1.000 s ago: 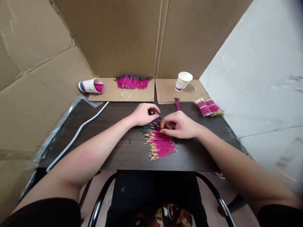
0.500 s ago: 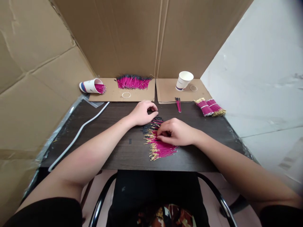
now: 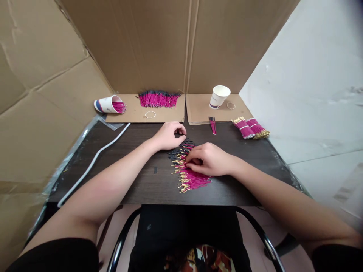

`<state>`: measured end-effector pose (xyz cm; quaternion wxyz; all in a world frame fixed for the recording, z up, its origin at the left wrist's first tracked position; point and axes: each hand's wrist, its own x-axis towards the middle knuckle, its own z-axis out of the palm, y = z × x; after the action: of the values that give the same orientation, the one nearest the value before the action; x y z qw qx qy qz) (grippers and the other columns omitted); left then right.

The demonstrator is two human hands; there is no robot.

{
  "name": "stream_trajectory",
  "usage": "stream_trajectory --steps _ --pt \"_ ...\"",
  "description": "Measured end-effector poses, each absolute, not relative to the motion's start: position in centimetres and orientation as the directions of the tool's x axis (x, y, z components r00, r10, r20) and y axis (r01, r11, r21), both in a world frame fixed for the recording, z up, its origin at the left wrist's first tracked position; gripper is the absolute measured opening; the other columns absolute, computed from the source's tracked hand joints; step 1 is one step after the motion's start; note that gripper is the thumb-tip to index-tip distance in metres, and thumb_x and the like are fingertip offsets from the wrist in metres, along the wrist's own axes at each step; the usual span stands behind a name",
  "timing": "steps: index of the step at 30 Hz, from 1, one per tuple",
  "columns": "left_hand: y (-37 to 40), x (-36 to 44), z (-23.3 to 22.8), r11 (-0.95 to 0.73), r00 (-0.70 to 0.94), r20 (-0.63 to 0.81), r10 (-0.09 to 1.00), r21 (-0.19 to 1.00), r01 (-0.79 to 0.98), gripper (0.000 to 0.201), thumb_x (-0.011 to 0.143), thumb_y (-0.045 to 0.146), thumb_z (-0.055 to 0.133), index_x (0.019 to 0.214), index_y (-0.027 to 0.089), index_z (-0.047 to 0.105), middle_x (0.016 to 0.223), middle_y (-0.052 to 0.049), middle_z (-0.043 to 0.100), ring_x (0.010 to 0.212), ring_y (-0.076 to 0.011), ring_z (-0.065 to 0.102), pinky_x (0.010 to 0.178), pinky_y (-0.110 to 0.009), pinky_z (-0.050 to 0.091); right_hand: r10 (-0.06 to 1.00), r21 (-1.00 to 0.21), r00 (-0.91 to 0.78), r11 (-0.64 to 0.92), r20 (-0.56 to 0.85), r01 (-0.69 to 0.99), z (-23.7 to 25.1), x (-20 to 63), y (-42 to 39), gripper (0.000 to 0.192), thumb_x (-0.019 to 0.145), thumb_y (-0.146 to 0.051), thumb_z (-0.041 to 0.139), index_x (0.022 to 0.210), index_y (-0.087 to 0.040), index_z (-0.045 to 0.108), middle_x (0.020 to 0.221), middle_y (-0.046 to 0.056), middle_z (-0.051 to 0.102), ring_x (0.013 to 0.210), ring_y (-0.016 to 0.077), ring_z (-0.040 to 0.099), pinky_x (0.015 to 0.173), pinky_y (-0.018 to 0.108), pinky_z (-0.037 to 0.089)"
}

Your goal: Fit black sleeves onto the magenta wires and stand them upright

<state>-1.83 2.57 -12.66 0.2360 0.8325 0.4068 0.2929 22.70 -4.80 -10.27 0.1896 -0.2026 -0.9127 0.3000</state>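
Forearms reached in from both lower corners and met over the middle of the dark bench (image 3: 141,181). The left hand (image 3: 168,135) lay palm down at the far end of a loose pile of pink pins (image 3: 190,172), fingers curled and thumb pressed to forefinger; it seemed pinched on something small at the pile's black-tipped end, but what it held could not be made out. The right hand (image 3: 208,160) rested on the pile's right side, knuckles up and fingers (image 3: 193,158) bent inward, their tips touching the pins in a loose pinch; whether any pin was gripped could not be told. The pile lay in the centre of the bench, gold ends pointing left, spreading toward the near edge. A few pins (image 3: 212,124) lay apart just beyond the right hand. Two banded bundles (image 3: 250,128) sat at the far right edge. On the cardboard flaps behind stood a cup (image 3: 219,96) beside a rubber band (image 3: 231,105), a second heap (image 3: 159,99) with another band (image 3: 150,114) near it, and a tipped cup (image 3: 109,104) holding pins. A white cable (image 3: 93,158) ran along the left side.
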Motion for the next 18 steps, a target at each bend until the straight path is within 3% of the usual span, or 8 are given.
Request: stream_trajectory --steps 11,18 --pt "2.49 -1.78 -13.07 -0.544 0.453 0.315 0.834 0.604 0.582 0.01 0.089 0.022 0.081 0.087 0.018 0.072 0.094 -0.006 0.069 0.086 -0.0213 0.064 0.085 -0.038 0.053 0.516 -0.713 -0.82 0.67 0.247 0.207 -10.13 22.6 -4.57 0.011 0.101 -0.019 0.07 0.094 -0.016 0.079 0.072 -0.002 0.063 0.062 0.0143 0.055 0.066 0.032 0.044" --pt "2.46 -1.77 -13.07 -0.574 0.481 0.319 0.817 0.536 0.62 0.017 0.09 0.025 0.082 0.082 0.019 0.067 0.089 -0.005 0.067 0.086 -0.0233 0.062 0.085 -0.04 0.05 0.555 -0.705 -0.782 0.674 0.285 0.22 -9.57 22.54 -4.82 0.013 0.102 -0.018 0.068 0.089 -0.019 0.071 0.07 -0.003 0.057 0.062 0.0139 0.05 0.066 0.031 0.043"
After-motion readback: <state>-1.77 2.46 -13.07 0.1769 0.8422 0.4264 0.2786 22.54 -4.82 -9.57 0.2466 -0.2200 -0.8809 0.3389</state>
